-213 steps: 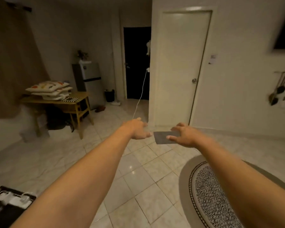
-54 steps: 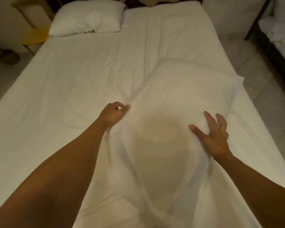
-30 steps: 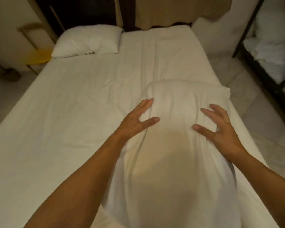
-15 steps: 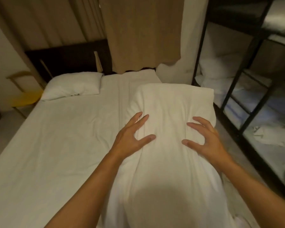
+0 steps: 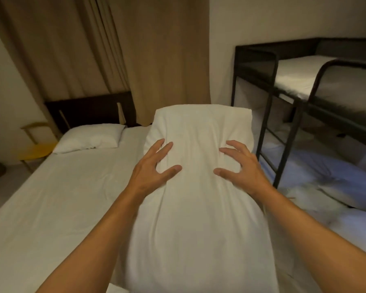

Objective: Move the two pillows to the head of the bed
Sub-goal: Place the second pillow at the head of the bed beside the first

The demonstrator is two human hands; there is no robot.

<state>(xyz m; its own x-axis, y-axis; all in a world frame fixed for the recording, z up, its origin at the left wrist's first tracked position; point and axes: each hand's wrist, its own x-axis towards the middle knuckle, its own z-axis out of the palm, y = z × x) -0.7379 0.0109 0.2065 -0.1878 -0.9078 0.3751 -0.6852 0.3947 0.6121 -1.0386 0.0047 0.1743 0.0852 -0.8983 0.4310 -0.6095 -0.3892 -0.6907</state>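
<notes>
A large white pillow [image 5: 199, 208] is held up lengthwise in front of me, above the right side of the bed [image 5: 51, 208]. My left hand [image 5: 152, 166] grips its left side with fingers spread and pressed into the fabric. My right hand [image 5: 239, 166] grips its right side the same way. A second white pillow [image 5: 89, 138] lies flat at the head of the bed on the left, against the dark headboard [image 5: 89, 108]. The head of the bed on the right is hidden behind the held pillow.
A black metal bunk bed [image 5: 287, 106] stands close on the right, with bedding on its lower bunk [image 5: 336, 178]. Brown curtains [image 5: 114, 49] hang behind the headboard. A yellow chair [image 5: 34, 149] stands left of the bed.
The pillow has been lifted off the mattress and carried toward the head of the bed. My view has risen, and both hands have stayed on the pillow's sides.
</notes>
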